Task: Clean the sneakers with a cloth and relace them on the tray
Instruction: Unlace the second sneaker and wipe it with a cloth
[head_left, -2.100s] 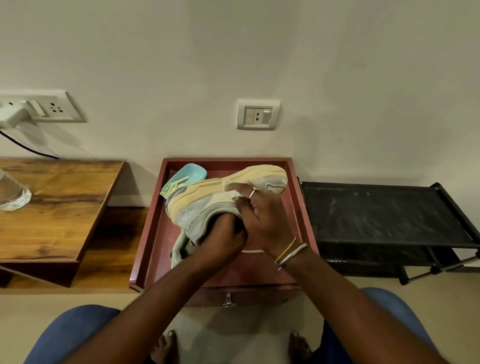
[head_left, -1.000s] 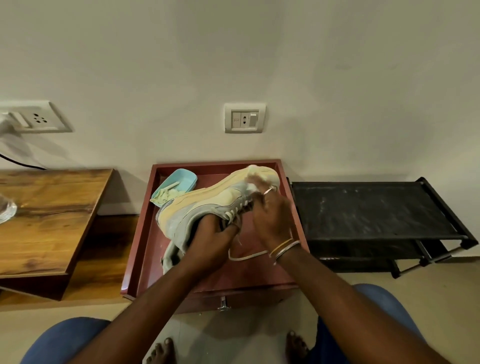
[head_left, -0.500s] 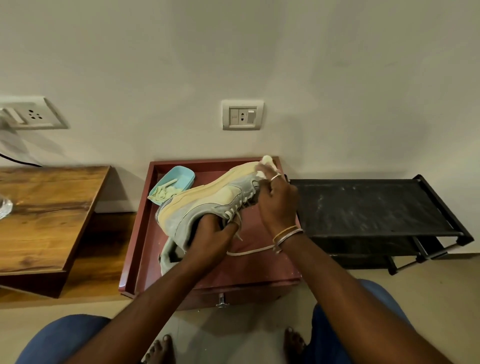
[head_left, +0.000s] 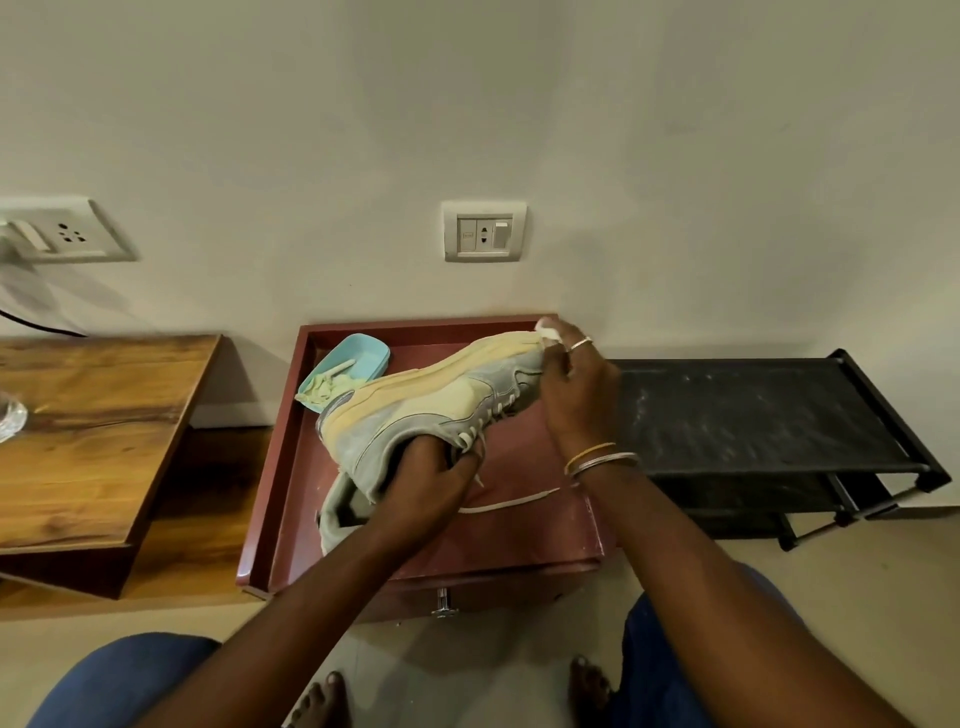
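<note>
K: Rt hand (head_left: 571, 395) has slid from mid-shoe out to the toe vs. 2 s back. The sneaker (head_left: 431, 410) has rolled a bit, so more of its side shows.

M: Where's the shoe now?

K: Centre of frame, held above the tray (head_left: 519, 535), toe toward upper right. Left hand (head_left: 426, 483) grips the collar, fingers curled round it. Rt hand pinches a small white cloth (head_left: 545, 328) against the toe tip.

M: How to do this bit well?

K: I'd keep the left grip firm so the shoe can't twist. Short strokes along the sole edge, and turn the cloth to a fresh patch often. Suede-looking panels prob. want light pressure; the sole can likely take more.

M: Materials?

K: Upper is grey & pale green, matte, soft-looking, stitched. Sole is thick, yellowish, wavy. One lace (head_left: 509, 503) trails loose across the tray, so relacing looks unfinished. 2nd sneaker (head_left: 337, 512) lies under the first, lower centre. Tray is dark red, smooth, w/ a raised rim. A blue plastic dish (head_left: 363, 353) w/ a crumpled pale rag (head_left: 322, 387) sits in its upper left corner.
</note>
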